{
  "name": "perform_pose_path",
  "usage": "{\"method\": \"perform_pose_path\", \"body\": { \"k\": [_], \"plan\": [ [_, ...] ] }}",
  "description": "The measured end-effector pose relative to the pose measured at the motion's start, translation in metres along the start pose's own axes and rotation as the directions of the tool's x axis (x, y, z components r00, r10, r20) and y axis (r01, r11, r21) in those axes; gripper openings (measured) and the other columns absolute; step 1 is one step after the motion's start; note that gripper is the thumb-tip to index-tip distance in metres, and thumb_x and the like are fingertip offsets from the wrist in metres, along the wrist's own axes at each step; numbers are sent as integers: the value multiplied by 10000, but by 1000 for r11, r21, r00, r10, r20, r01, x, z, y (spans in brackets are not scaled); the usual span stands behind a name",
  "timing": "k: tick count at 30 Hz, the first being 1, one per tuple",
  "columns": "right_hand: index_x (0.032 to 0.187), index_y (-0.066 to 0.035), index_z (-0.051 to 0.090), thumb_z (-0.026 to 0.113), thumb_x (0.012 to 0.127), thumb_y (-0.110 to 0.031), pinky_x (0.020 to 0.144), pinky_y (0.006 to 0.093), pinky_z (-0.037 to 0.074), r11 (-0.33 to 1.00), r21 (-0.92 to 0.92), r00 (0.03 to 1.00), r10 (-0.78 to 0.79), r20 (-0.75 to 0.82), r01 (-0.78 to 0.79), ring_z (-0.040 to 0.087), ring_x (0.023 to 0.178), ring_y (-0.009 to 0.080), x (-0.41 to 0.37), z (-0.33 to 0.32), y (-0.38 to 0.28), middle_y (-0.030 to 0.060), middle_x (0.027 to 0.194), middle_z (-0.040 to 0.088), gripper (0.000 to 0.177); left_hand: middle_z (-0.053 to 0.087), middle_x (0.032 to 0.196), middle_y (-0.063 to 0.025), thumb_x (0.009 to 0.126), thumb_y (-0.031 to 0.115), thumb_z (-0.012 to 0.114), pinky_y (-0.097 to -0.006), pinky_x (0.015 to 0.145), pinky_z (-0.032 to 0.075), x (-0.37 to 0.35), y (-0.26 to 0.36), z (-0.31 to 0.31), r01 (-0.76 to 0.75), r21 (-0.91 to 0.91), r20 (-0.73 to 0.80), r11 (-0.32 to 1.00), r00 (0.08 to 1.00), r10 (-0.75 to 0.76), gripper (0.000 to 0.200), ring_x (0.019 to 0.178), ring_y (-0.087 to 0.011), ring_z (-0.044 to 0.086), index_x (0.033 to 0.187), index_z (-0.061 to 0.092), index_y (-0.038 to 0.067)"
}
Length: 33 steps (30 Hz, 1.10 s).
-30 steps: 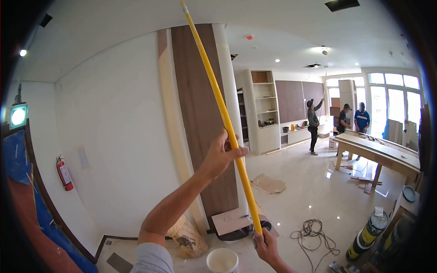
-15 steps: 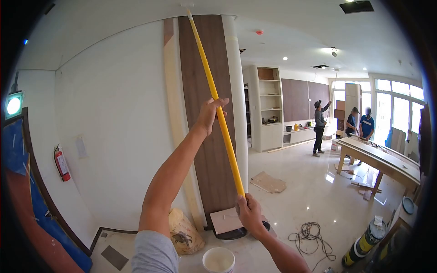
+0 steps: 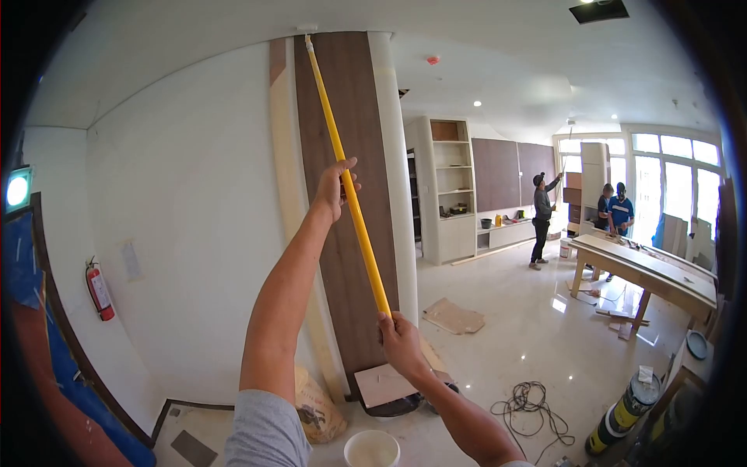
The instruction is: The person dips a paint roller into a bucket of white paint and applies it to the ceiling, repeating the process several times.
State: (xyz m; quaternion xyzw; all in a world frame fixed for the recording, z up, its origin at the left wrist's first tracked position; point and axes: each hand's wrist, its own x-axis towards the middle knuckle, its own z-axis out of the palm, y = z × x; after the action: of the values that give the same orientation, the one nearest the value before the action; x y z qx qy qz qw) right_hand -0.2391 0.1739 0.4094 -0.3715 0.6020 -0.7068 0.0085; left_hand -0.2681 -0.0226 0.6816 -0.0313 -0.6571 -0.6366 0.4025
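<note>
A long yellow extension pole (image 3: pixel 342 156) slants up in front of me, carrying a white paint roller (image 3: pixel 306 29) at its top. The roller meets the ceiling close to the upper edge of a dark wood wall panel (image 3: pixel 350 257). My left hand (image 3: pixel 333 191) grips the pole around its middle, thumb across it. Lower down, my right hand (image 3: pixel 402 342) is wrapped around the pole's bottom end. Below my arms, a white bucket (image 3: pixel 372 450) with pale contents stands on the floor beside a filled sack (image 3: pixel 317 409).
A coiled cable (image 3: pixel 533 409) lies on the floor at right, near black-and-yellow buckets (image 3: pixel 626 412). A long workbench (image 3: pixel 646 265) has two people (image 3: pixel 620 210) at it. Another person (image 3: pixel 542 222) holds a pole. A fire extinguisher (image 3: pixel 99 289) hangs at left.
The roller has moved along the ceiling toward the top of the wood panel. Both hands have shifted left and slightly up with the pole. The view has turned a little.
</note>
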Motion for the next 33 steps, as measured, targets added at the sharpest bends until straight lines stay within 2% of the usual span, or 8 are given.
{"method": "perform_pose_path", "body": {
  "k": [6,12,17,21,23,26,29,33],
  "plan": [
    [836,-38,515,489,1044,-283,473,246,388,996,59,996,67,52,-70,467,527,71,-50,-22,-1,-7,652,494,323,529,917,-40,790,486,733,-349,861,441,-59,-5,12,-102,93,148,990,985,88,541,826,-165,594,1091,543,79],
    [859,-34,511,491,1040,-248,475,231,398,986,137,995,91,30,-94,475,525,66,-123,-41,54,-6,639,499,281,491,1030,-42,844,484,673,-338,896,463,-150,-2,28,-169,176,330,970,938,104,563,976,-160,588,1179,475,77],
    [827,-22,523,528,1023,-246,472,239,400,987,132,995,98,-28,-93,484,514,65,-193,-73,56,4,630,538,298,441,1163,-102,838,464,685,-374,982,450,-221,5,48,-244,211,502,946,858,109,841,1068,-204,558,1418,294,-4],
    [833,-27,529,516,1022,-297,451,258,376,997,-8,986,-81,-143,81,462,487,72,-241,-98,65,-4,578,492,330,389,1231,-137,817,415,727,-393,1029,434,-270,9,71,-203,186,615,961,787,47,1051,1155,-242,504,1522,74,-9],
    [893,-44,558,489,1033,-382,438,279,340,987,0,957,-158,-242,163,426,476,78,-264,-103,82,-18,551,427,372,369,1252,-146,805,390,745,-401,1046,426,-297,18,83,-220,166,646,961,761,62,1094,1181,-247,480,1526,22,-4],
    [855,-56,545,469,1040,-378,433,263,332,969,-192,958,-195,-210,156,414,467,76,-292,-125,77,-21,547,420,379,349,1287,-168,813,395,757,-420,1072,413,-325,30,96,-284,165,701,945,708,90,1132,1203,-267,460,1527,-30,3],
    [816,-72,526,448,1046,-383,425,267,325,962,-225,968,-194,-158,156,406,453,84,-317,-140,74,-18,545,429,394,332,1327,-203,836,433,756,-435,1089,401,-352,40,106,-339,171,738,925,666,108,1212,1238,-296,456,1516,-134,-30],
    [797,-82,510,446,1045,-388,421,270,319,984,-111,976,-158,-149,142,412,449,89,-340,-145,49,-17,542,442,399,305,1371,-249,852,442,745,-443,1094,399,-371,47,113,-416,201,774,887,623,117,1241,1270,-311,457,1495,-189,-62]
  ]
}}
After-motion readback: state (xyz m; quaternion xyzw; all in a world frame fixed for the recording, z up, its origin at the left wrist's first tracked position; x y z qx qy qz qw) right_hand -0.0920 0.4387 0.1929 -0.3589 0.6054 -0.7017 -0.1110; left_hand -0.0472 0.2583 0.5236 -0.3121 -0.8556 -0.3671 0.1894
